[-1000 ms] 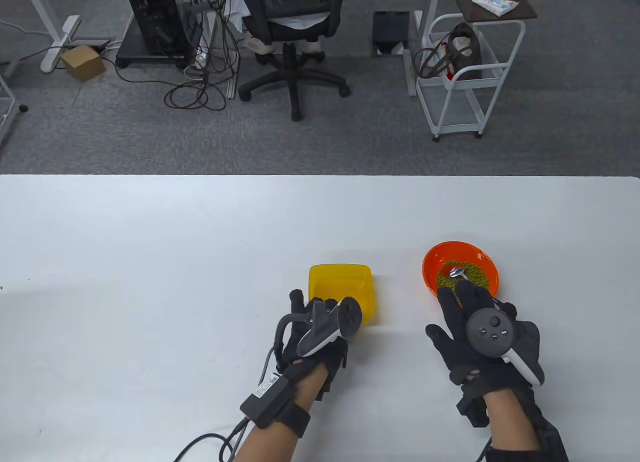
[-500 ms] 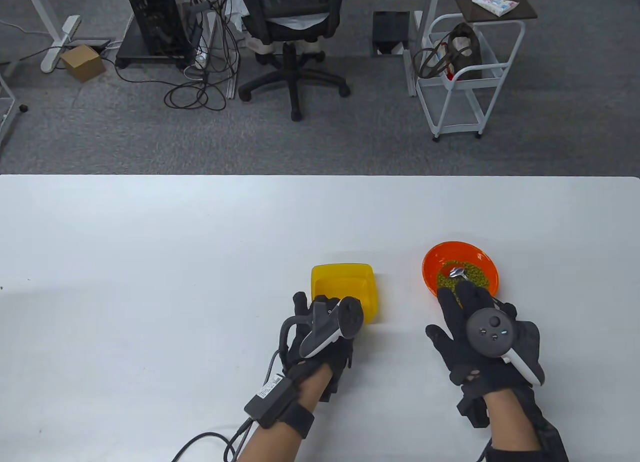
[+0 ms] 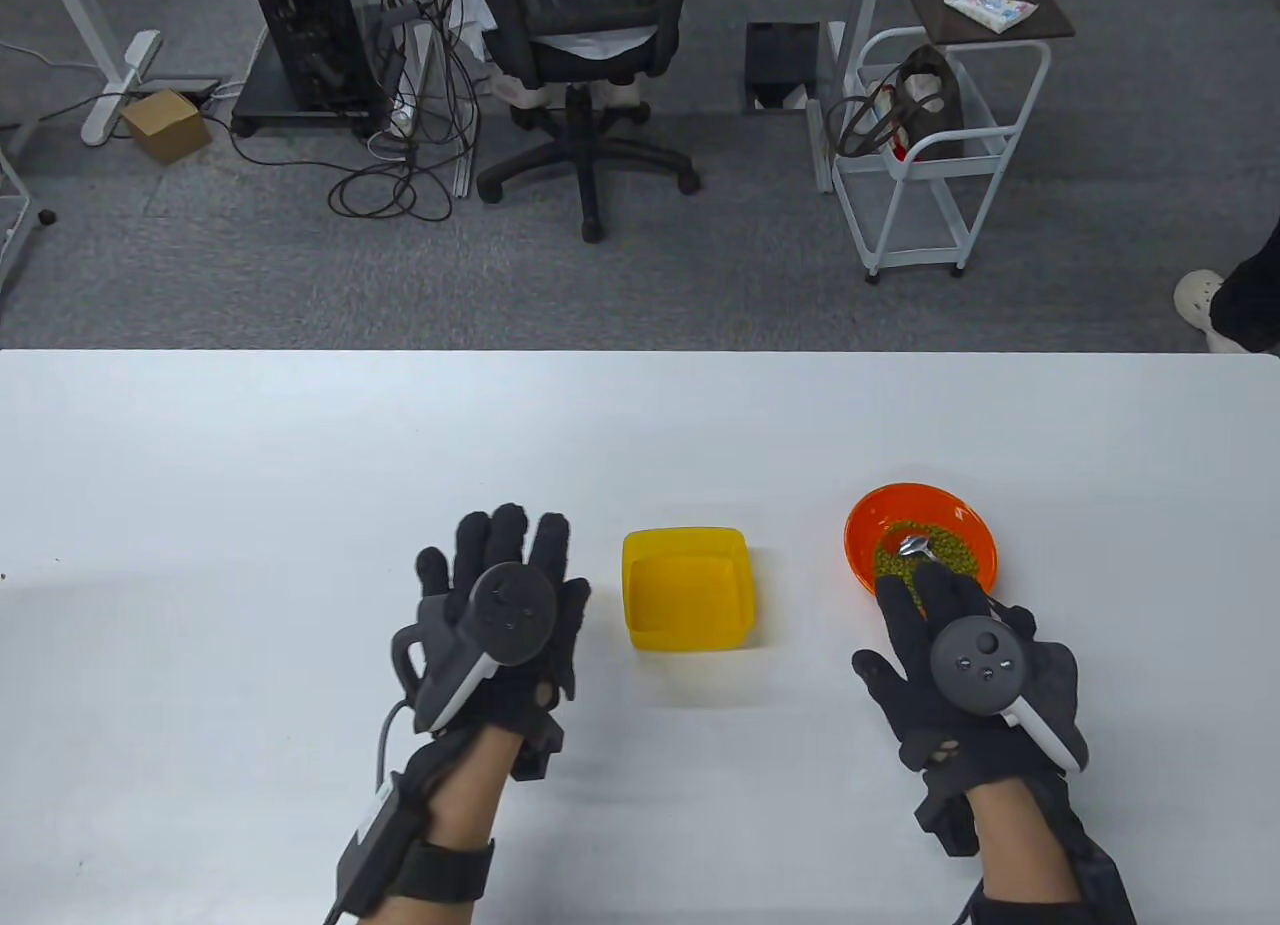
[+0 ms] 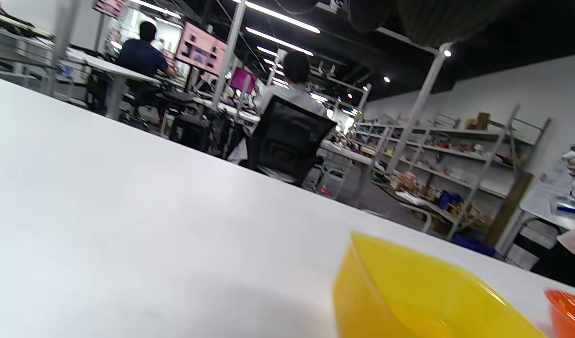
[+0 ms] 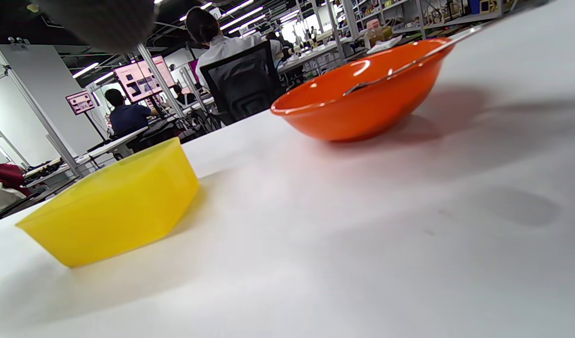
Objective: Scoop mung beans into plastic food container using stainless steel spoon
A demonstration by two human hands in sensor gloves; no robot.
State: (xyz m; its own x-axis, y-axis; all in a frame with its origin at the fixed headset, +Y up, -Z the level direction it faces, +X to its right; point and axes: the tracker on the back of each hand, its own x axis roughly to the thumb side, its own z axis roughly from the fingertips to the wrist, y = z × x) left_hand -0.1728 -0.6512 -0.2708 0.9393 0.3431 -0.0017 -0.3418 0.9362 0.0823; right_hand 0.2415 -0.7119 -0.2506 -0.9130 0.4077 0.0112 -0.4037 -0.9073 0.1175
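Note:
The yellow plastic container (image 3: 686, 590) stands open and empty at the table's middle. It also shows in the left wrist view (image 4: 409, 295) and the right wrist view (image 5: 113, 202). The orange bowl (image 3: 905, 493) to its right holds mung beans (image 3: 955, 550). The steel spoon (image 3: 913, 545) lies in them, its handle running over the near rim (image 5: 409, 61). My left hand (image 3: 495, 565) lies flat and empty, fingers spread, left of the container. My right hand (image 3: 905, 625) lies flat with its fingers over the bowl's near rim. I see no grip on the spoon.
The white table (image 3: 300, 445) reaches far to the left and back. Beyond its far edge are an office chair (image 3: 585, 55), a white cart (image 3: 930, 155) and a person's shoe (image 3: 1200, 290) at the right.
My left hand let go of the yellow container's near left corner, moved left and opened flat on the table. The right hand has not moved. A shoe came into view at the right.

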